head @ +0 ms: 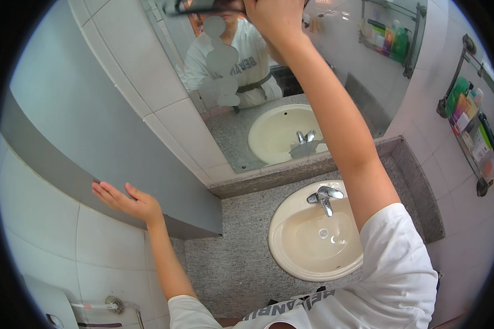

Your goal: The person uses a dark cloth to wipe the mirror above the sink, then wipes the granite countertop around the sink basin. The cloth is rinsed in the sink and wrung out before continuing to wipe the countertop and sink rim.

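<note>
My right hand (278, 14) is raised at the top edge, in front of the wall mirror (333, 41). Beside its fingers a dark, curved thing (214, 9) shows, blurred and cut off by the frame; whether the hand grips it I cannot tell. My left hand (129, 203) is at the left, fingers apart and palm up, holding nothing. It is over the lower edge of a grey cabinet panel (119, 144). Below the mirror a cream washbasin (308, 246) with a chrome tap (325, 197) is set in a grey stone counter (234, 255), partly behind my right arm.
At the right, a wall rack (463, 144) holds several bottles and tubes. A raised stone ledge (271, 179) runs along the counter's back. At the lower left are a white wall unit (49, 300) and a round metal pipe fitting (114, 304) on the tiled wall.
</note>
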The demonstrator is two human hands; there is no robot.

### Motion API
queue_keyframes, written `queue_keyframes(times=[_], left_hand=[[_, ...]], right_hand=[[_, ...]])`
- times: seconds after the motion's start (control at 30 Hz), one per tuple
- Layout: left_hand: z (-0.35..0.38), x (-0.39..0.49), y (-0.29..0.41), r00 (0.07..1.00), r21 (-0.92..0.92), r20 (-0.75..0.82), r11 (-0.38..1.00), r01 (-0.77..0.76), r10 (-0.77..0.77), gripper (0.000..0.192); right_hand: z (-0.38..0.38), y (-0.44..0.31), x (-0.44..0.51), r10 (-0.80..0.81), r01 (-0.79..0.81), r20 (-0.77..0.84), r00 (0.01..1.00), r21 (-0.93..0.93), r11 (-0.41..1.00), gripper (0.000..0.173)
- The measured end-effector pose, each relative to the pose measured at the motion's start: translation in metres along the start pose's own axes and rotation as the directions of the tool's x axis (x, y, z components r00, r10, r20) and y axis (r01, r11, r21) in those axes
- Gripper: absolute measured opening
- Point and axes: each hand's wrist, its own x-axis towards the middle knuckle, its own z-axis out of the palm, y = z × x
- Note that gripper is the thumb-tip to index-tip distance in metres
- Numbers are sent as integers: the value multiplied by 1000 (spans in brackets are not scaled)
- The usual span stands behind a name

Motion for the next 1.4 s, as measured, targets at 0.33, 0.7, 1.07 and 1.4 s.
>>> queue_keyframes(times=[0.33,0.7,1.07,1.4], left_hand=[[-3,7,2,999,2,-19,1000,-29,29,56],[-9,2,-4,999,27,2,999,-42,42,55],[-5,3,3,1000,44,-13,999,7,-7,53],[1,2,6,999,-15,-33,1000,-22,21,52]], right_hand=[[-22,54,-364,131,-61,498,857,-154,986,53],[-24,52,-315,0,-26,223,975,111,993,41],[-43,82,30,-119,101,-286,951,-75,992,47],[-84,123,-477,231,-196,555,799,-123,973,58]])
